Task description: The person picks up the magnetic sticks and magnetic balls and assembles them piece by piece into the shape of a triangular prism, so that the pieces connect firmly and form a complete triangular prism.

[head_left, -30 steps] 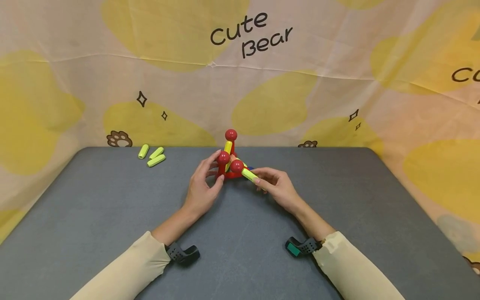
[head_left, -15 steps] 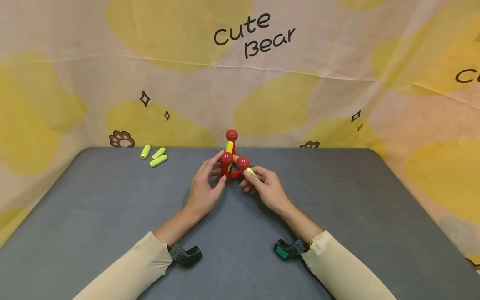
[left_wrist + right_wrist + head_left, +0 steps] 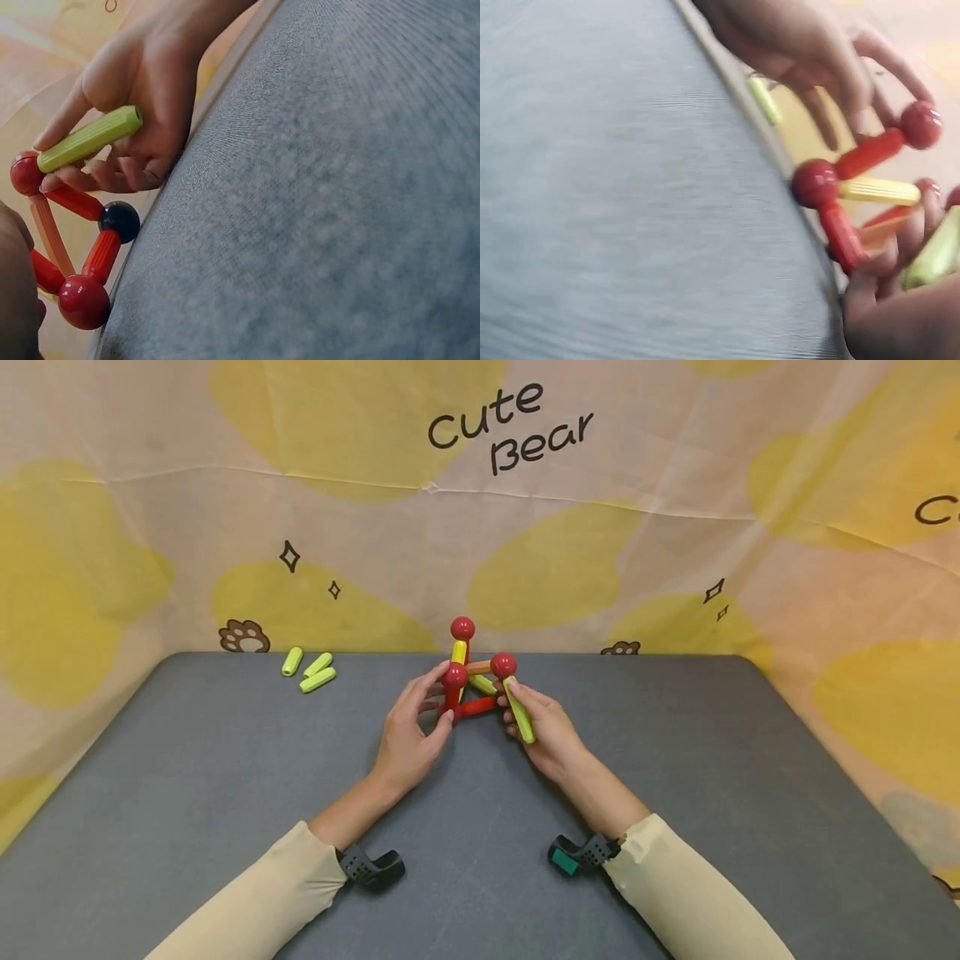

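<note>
A frame of magnetic sticks and balls stands near the table's far edge: red balls point(image 3: 503, 665), red sticks point(image 3: 477, 706), a yellow stick point(image 3: 879, 190), an orange stick point(image 3: 480, 667) and a dark blue ball point(image 3: 120, 222). My left hand point(image 3: 408, 727) steadies its left side, index finger at the upper ball and thumb low by the red upright. My right hand point(image 3: 551, 735) pinches a yellow-green stick point(image 3: 521, 714) between thumb and fingers. One end of that stick meets the right upper red ball; its other end slants toward me.
Several loose yellow-green sticks point(image 3: 318, 680) lie at the back left of the grey table point(image 3: 480, 860). Behind the far edge hangs a printed cloth point(image 3: 360, 527).
The right upper red ball has shifted right and back, away from the left one. My right hand has turned the yellow-green stick so it slopes toward me. The left hand stays nearly still.
</note>
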Tool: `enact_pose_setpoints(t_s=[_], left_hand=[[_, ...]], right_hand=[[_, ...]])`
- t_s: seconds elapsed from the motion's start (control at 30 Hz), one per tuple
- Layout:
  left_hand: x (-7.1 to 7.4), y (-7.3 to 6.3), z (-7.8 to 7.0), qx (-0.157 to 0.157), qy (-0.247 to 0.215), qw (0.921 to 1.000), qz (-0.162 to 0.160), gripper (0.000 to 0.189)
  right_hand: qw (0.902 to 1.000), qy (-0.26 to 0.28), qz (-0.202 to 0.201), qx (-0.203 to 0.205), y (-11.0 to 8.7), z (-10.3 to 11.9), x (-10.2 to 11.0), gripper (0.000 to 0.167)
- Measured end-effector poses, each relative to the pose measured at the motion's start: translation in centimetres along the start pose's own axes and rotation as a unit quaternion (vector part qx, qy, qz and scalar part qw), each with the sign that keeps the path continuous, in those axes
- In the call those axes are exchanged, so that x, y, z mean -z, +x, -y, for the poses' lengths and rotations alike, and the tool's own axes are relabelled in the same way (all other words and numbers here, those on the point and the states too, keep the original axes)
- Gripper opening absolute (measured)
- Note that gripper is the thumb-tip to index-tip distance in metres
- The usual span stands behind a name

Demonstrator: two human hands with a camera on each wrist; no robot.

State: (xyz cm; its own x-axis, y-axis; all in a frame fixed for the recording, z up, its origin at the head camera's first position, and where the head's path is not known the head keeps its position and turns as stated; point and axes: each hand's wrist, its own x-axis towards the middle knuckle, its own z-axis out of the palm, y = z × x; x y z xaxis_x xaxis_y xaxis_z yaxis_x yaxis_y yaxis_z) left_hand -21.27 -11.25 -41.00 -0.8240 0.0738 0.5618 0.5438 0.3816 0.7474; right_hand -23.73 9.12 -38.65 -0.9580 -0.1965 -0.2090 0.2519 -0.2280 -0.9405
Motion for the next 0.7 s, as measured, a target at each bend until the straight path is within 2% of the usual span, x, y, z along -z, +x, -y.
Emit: enact_pose_setpoints(t_s=[0.1,0.2,0.4,0.7], left_hand=[[0.0,0.0,0.1,-0.003,0.001,1.0,-0.001,0.071],[0.0,-0.1,0.2,-0.004,0.003,1.0,-0.001,0.071],[-0.1,-0.1,0.1,-0.016,0.004,0.9999,-0.003,0.069],[-0.2,-0.1,0.2,-0.014,-0.001,0.9999,-0.006,0.07]], right_hand=[[0.9995,-0.003,0.027,-0.017,0.2,0.8,0.1,0.051],[0.9991,-0.015,0.034,-0.019,0.4,1.6,0.0,0.053],[0.9993,-0.026,0.023,-0.016,0.8,2.4,-0.3,0.047],[0.9999,0.011,-0.01,-0.001,1.4,1.7,-0.5,0.024]])
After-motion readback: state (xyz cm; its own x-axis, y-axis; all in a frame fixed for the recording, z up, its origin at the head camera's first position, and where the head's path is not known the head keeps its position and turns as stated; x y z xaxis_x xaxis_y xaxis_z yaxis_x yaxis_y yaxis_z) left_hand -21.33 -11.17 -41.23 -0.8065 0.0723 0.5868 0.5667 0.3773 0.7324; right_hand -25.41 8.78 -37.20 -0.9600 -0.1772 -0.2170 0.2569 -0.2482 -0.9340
